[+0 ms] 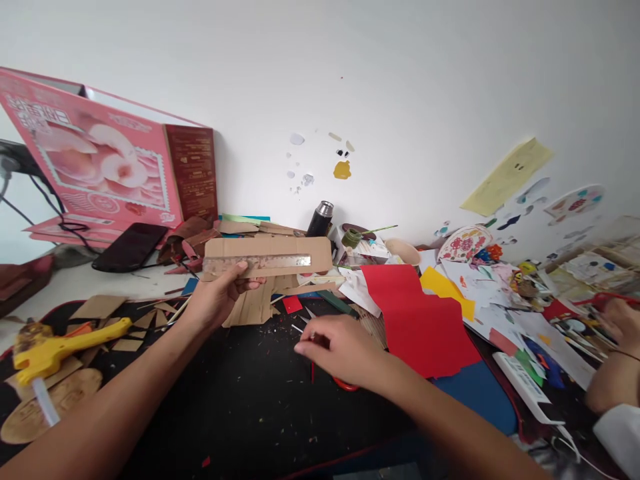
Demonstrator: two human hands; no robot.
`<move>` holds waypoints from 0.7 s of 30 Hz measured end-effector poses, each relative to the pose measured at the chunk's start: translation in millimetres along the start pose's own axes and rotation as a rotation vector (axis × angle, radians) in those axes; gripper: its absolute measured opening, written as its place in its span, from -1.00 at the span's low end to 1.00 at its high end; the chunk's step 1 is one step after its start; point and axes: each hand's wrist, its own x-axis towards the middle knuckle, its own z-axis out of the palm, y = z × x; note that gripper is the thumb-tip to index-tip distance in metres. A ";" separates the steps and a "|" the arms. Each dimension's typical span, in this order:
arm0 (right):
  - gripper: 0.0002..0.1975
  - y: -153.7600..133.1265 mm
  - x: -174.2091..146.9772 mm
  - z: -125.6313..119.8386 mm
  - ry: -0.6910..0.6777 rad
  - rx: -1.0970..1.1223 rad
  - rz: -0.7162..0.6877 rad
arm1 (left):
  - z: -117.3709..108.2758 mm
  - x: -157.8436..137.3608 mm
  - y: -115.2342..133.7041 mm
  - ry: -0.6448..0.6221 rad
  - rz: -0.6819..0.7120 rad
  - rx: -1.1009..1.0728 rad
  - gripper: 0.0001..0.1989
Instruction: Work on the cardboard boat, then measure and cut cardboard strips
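My left hand (220, 297) pinches a strip of brown cardboard (280, 247) with a clear ruler (280, 261) lying along it, thumb on top of the ruler. The strip is held raised above the desk. My right hand (340, 347) hovers low over the black mat (240, 400), its fingers curled in; whatever they may hold is hidden. Partly covered by that hand are scissors with red handles (346, 385). A thin red stick (313, 372) shows just below the fingers. Beyond the fingertips lies a small red paper scrap (292, 305).
A yellow glue gun (70, 350) rests among cardboard scraps at left, below a pink box (110, 160). Red paper (425, 320) lies at right. A black flask (320, 220) leans by the wall. Another person's hand (623, 323) is at the far right, beside a white power strip (525, 387).
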 end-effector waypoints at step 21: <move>-0.49 43.5 61.7 59.2 0.261 1.031 0.107 | 0.0 3.5 14.1 0.184 -0.085 -0.107 -0.84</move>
